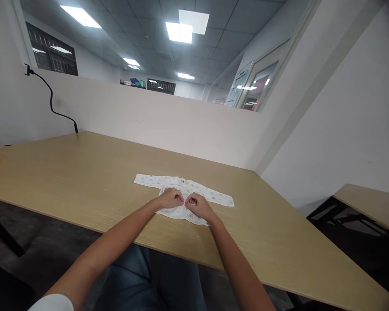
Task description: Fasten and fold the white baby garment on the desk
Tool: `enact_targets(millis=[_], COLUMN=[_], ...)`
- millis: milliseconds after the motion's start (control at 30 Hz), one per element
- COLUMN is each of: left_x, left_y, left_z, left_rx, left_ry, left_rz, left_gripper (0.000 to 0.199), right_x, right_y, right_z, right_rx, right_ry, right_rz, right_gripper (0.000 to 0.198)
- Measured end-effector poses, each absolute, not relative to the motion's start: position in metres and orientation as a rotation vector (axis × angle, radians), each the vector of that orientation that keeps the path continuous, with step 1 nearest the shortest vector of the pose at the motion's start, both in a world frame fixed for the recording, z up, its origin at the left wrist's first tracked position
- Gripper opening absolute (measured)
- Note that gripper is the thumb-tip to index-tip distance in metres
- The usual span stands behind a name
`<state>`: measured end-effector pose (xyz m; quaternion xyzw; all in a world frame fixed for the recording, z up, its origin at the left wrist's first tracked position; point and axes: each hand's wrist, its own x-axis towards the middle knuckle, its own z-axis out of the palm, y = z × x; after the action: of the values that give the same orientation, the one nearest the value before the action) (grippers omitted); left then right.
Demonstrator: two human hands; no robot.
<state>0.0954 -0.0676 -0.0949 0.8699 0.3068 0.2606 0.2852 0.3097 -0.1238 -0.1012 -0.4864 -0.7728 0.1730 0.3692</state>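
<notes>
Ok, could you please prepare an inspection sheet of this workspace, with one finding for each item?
Surface: wood-toned table, with a patterned white shirt near its front edge.
Job's things: the shirt, sleeves spread to both sides.
Clutter: black bendable stand at the table's far left.
Hands: left hand and right hand, fingers pinched at the shirt's middle front.
Cables: nothing seen.
Surroundings: white wall, ceiling lights, another table at right.

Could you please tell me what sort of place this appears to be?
It looks like an indoor workroom or office, though I cannot say which. A small white patterned garment lies spread on a broad tan wood-look table, and overhead is a grey panelled ceiling with bright white rectangular lights.
</notes>
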Motion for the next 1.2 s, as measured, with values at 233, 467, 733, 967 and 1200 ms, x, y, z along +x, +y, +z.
enact_targets(millis=[233, 467, 733, 967, 1200], left_x=[0.094, 0.095, 0.095, 0.097, 0.101], left_y=[-0.068, -0.071, -0.07, -0.067, -0.078], left_z=[-0.093, -0.093, -0.094, -0.101, -0.093], left_rx=[2.333, 2.377, 2.41, 2.348, 2.386], left_ry=[0.838, 0.847, 0.841, 0.794, 0.852], left_rz=[0.68, 0.701, 0.688, 0.748, 0.78], left_gripper=[0.016, 0.015, 0.015, 0.015, 0.018], right_x=[0.312, 0.308, 0.307, 0.307, 0.308], right_y=[-0.124, -0.126, -0.128, -0.126, -0.124], right_z=[-0.102, -0.1, -0.098, -0.102, -0.106], right_rx=[-1.224, -1.233, -1.306, -1.267, -1.288], right_ry=[-1.991, -1.989, -1.963, -1.955, -1.953], right_rz=[0.518, 0.436, 0.503, 0.511, 0.494], right_gripper=[0.016, 0.013, 0.011, 0.013, 0.009])
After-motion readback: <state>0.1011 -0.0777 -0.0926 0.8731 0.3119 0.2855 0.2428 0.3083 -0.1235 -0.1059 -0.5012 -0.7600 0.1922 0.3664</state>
